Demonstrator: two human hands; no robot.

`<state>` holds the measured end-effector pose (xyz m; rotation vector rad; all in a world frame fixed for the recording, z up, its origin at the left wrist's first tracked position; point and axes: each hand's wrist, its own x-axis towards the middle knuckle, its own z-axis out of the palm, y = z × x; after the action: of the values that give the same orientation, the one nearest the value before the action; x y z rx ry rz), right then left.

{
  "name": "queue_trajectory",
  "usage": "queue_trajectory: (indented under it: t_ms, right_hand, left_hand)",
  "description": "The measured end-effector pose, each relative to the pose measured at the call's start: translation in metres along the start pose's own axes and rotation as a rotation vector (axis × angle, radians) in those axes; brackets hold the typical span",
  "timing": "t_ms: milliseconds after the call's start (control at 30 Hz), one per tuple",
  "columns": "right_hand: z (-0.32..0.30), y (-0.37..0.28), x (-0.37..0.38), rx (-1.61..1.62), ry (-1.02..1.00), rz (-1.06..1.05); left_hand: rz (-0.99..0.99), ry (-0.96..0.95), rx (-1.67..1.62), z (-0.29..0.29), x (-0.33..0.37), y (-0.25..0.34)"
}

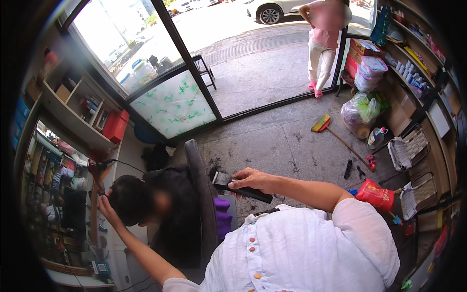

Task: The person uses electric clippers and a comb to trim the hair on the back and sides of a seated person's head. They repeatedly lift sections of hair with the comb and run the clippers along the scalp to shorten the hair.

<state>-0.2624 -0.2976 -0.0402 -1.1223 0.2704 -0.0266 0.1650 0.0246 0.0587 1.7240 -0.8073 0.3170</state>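
Observation:
My right hand (254, 179) is wrapped round a black hair clipper (253, 193) with a pale, greyish head, held above the dark backrest (202, 194) of a chair. In that chair sits a person in a black cape (177, 214), whose short dark hair (127, 194) is at the left. My left hand (110, 210) is beside this hair with its fingers closed near a small dark thing; what they grip is partly hidden. Just beyond those fingertips, a red hair dryer (96, 174) is by the counter.
A large mirror (53, 194) and shelves (80, 104) line the left side. Cut hair and a broom (340, 138) lie on the floor (272, 141). Woven-seat chairs (413, 146), plastic bags (362, 114) and a red bag (374, 194) are at right. Another person (325, 44) stands at the doorway.

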Motion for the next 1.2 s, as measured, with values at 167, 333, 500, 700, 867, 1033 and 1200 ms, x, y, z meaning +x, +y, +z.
queue_trajectory:
  t_ms: [167,333,500,700,867,1033,1200]
  right_hand:
    - [-0.035,-0.015,-0.012,0.07,0.031,-0.022]
    - [-0.075,-0.022,-0.021,0.061,0.048,-0.002]
    - [-0.104,-0.033,-0.024,0.107,0.037,0.004]
    - [-0.128,-0.026,-0.008,0.123,-0.007,0.053]
    - [-0.125,-0.013,0.01,0.133,-0.007,0.068]
    - [-0.096,-0.013,0.029,0.101,-0.044,0.086]
    - [-0.046,-0.008,0.049,0.061,-0.059,0.086]
  left_hand:
    - [-0.028,-0.022,0.048,0.006,0.002,0.007]
    - [-0.04,-0.009,0.082,-0.003,0.009,-0.004]
    - [-0.052,0.008,0.18,-0.005,0.012,-0.01]
    - [-0.121,0.056,0.169,-0.019,0.012,-0.021]
    - [-0.102,0.025,0.212,-0.021,0.016,-0.024]
    - [-0.083,0.025,0.216,-0.026,0.012,-0.027]
    - [-0.141,0.083,0.206,-0.023,0.005,-0.023]
